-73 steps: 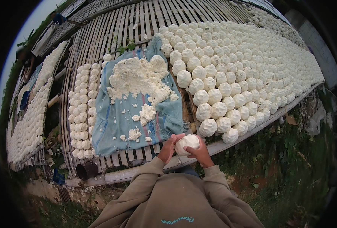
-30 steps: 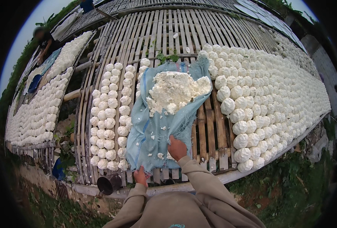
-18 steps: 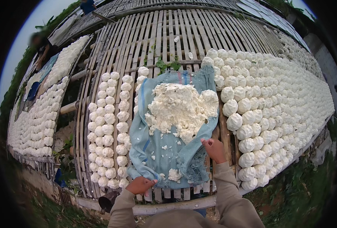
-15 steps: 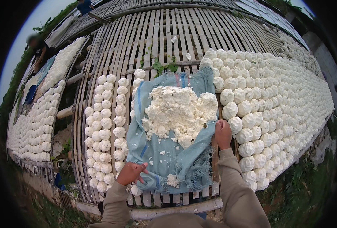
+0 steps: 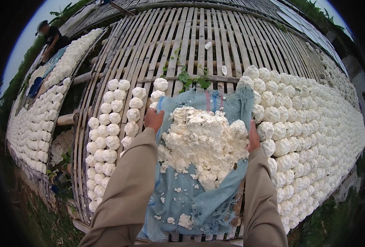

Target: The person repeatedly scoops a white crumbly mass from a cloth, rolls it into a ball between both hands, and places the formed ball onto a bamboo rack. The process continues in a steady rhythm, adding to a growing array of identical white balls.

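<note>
A frayed blue woven sack cloth lies spread on a bamboo rack, with a large crumbly mound of white, dough-like mash on its upper part. Smaller white crumbs are scattered over its nearer part. My left hand is closed on the cloth's left edge, near the far corner. On the opposite side, my right hand grips the cloth's right edge beside the mound; its fingers are partly hidden.
Rows of white rounded lumps cover the rack's right side. Shorter rows stand left of the cloth. Bamboo slats stretch away beyond, with a green vine poking through. At far left, a person leans over another rack by a blue basin.
My left hand has moved from the cloth's near left corner up to its far left edge. My right hand stays at the right edge, slightly shifted. The view has shifted a little.
</note>
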Demonstrator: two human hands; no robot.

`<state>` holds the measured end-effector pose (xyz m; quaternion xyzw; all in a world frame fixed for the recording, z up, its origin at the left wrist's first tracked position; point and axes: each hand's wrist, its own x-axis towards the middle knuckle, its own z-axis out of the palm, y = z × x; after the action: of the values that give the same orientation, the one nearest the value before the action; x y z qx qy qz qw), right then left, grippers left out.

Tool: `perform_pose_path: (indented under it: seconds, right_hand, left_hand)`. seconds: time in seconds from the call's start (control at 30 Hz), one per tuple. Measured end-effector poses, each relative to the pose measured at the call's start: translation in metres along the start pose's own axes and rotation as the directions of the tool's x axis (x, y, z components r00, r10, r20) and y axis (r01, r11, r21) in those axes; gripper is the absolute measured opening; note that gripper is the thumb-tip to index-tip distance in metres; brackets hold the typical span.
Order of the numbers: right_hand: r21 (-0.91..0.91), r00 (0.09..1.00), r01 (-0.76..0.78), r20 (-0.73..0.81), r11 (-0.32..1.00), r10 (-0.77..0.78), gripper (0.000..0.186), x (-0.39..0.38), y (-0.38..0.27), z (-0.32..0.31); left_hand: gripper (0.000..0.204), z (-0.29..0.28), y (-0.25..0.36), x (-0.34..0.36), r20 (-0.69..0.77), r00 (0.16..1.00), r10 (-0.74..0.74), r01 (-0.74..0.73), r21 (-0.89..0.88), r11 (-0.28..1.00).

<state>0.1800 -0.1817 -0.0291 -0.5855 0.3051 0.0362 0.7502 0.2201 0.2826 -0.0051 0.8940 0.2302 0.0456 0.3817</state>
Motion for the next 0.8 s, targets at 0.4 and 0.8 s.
perform_pose_path:
  seconds: [0.4,0.8]
  right_hand:
    - [-0.569,0.657,0.706,0.306,0.422,-0.689,0.012,-0.136,0.004,0.070]
    - [-0.343,0.650,0.708,0.657,0.617,-0.381,0.015,-0.292,0.021,0.042]
  left_hand:
    - [0.021,-0.014,0.012,-0.123,0.038,0.904,0.425,-0.389,-0.337,0.857]
    - [0.023,-0.113,-0.027,-0.254,0.444,0.753,0.485,-0.317,-0.401,0.859]
